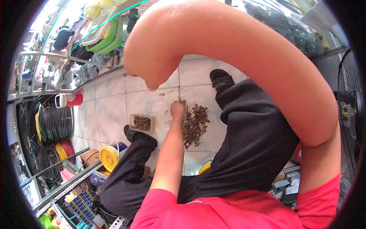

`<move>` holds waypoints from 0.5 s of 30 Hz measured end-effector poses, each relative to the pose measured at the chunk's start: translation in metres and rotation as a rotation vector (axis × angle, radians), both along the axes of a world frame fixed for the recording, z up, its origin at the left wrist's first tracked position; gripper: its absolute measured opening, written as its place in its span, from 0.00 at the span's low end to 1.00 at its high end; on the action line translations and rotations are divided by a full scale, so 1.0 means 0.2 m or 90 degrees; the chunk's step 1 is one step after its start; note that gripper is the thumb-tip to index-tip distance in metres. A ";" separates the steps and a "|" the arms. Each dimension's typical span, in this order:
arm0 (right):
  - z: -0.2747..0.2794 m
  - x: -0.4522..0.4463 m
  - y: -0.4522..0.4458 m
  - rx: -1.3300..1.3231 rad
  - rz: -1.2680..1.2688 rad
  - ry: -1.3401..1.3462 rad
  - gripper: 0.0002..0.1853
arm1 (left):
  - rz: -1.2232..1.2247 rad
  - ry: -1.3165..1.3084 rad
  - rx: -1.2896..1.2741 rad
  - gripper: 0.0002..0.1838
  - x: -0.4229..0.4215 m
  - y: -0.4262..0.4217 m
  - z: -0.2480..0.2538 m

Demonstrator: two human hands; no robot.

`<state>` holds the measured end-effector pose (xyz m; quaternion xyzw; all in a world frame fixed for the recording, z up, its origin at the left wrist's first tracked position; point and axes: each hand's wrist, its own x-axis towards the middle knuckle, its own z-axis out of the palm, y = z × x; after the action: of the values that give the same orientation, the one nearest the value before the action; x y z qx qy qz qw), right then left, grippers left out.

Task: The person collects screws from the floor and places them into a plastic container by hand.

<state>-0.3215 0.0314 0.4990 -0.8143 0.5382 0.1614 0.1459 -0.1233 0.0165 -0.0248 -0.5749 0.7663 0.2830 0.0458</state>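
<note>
Brown screws [195, 126] lie in a loose pile on the tiled floor between the person's legs. My left hand [177, 109] is down at the pile's upper left edge, fingers closed together at a small screw-like piece. My right hand [152, 66] is raised close to the camera at the upper middle, large in view; its fingertips point down and most of its fingers are hidden behind the back of the hand. Left of the pile, a clear plastic container [153, 124] holds more screws.
A glass case [49, 55] with a green-and-white box [108, 40] runs along the upper left. Cable coils [57, 122], a yellow-lidded bucket [109, 158] and metal racks stand at the left. A fan [349, 91] is at the far right.
</note>
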 end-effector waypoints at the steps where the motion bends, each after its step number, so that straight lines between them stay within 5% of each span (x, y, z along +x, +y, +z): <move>1: -0.03 0.00 0.00 -0.019 -0.011 0.001 0.32 | -0.010 -0.012 0.000 0.26 -0.01 0.01 -0.01; 5: -0.07 0.00 -0.04 -0.065 0.012 0.030 0.33 | -0.064 -0.035 -0.007 0.21 0.02 0.02 0.02; 8: -0.09 0.04 -0.06 -0.115 0.052 0.062 0.34 | -0.031 0.101 0.044 0.20 0.10 -0.04 0.07; 11: 0.00 0.02 -0.02 -0.080 0.115 0.076 0.34 | 0.049 0.215 0.214 0.21 0.34 -0.14 -0.15; 13: -0.03 0.05 -0.01 -0.111 0.126 0.090 0.34 | -0.170 0.122 0.124 0.22 0.44 -0.13 -0.18; 15: -0.04 0.07 -0.01 -0.138 0.111 0.090 0.33 | -0.132 0.057 0.167 0.22 0.38 -0.02 -0.01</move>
<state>-0.3070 0.0302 0.4917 -0.8555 0.4886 0.1711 0.0041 -0.0477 0.0125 -0.0273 -0.4688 0.7792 0.3997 0.1150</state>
